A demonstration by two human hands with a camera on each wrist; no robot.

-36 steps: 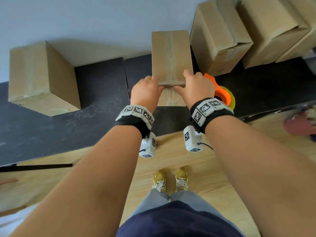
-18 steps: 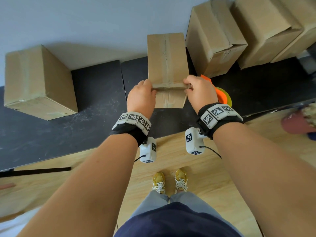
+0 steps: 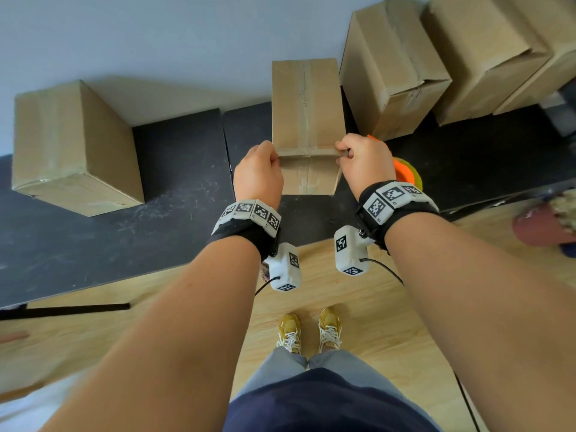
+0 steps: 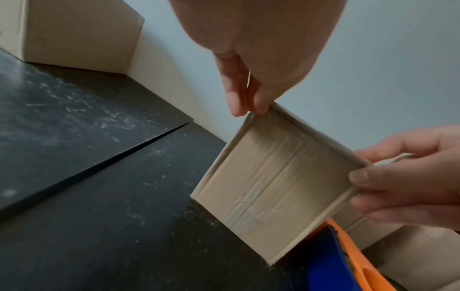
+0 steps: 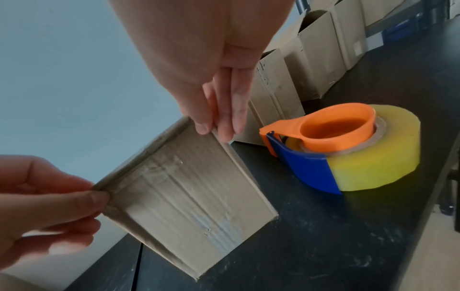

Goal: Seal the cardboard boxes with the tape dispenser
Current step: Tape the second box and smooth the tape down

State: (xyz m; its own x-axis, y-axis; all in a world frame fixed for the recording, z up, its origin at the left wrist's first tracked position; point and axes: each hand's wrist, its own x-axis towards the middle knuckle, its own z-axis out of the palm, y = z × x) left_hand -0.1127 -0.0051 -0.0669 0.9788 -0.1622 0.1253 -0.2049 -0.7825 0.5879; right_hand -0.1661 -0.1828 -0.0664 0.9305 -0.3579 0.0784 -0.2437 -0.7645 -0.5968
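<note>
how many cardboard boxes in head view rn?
5: one far left, one held in both hands at centre, three in a row at right. More may continue off-frame.

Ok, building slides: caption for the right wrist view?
Both hands pinch the small cardboard box at its top corners; tape dispenser sits unused alongside.

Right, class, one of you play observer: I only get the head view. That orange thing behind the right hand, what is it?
Observer: A tape dispenser: orange handle, blue guard, yellowish roll, lying flat on the black table.
Operator: Is a hand touching it?
Observer: No. The right hand pinches the small box at one top corner, clear of it.
Operator: And the left hand?
Observer: The left hand pinches the other top corner between thumb and fingers.
</note>
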